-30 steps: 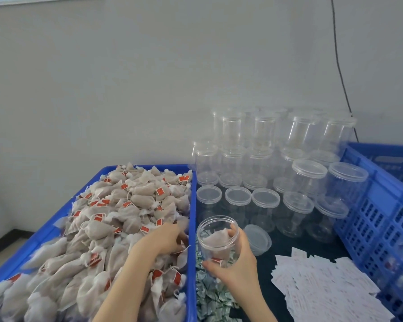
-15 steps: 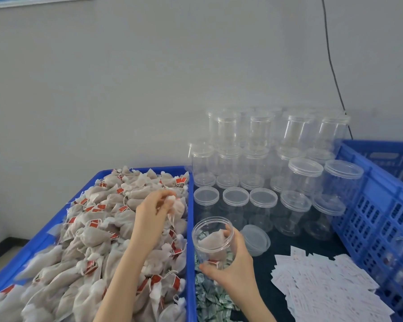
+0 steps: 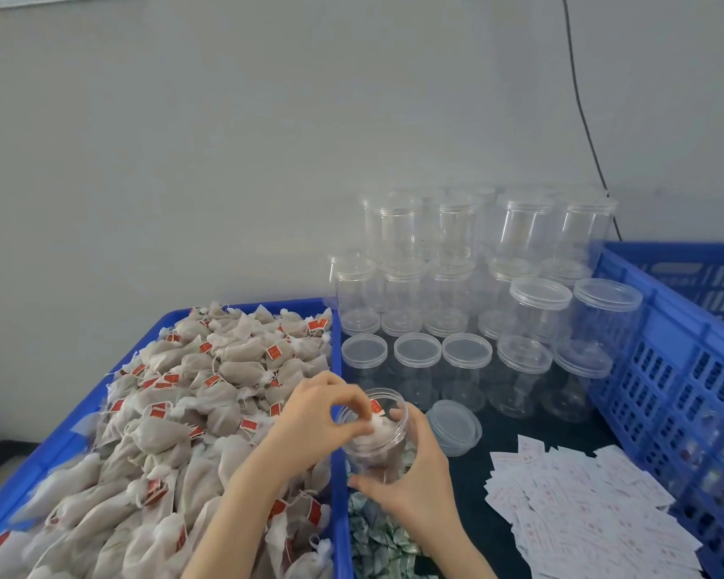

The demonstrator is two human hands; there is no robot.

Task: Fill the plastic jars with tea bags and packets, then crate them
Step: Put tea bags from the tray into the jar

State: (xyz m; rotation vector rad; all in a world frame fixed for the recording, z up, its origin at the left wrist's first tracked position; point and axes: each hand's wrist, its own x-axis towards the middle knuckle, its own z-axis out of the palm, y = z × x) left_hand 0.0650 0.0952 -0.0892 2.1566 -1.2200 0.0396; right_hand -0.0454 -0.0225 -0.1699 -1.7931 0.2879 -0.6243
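Pinching a tea bag (image 3: 379, 424) at the mouth of the open jar (image 3: 373, 436), the left hand (image 3: 314, 415) feeds it in; the right hand (image 3: 410, 474) wraps the jar beside the tea-bag tray (image 3: 337, 516). The tag string may snag on the rim and drag the bag out.

Left hand (image 3: 310, 420) pinching tea bag (image 3: 379, 426) over right-held jar (image 3: 375, 436)

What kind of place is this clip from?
Probably a small packing workshop: a blue bin heaped with tea bags, stacked empty clear jars, and a blue crate at the right.
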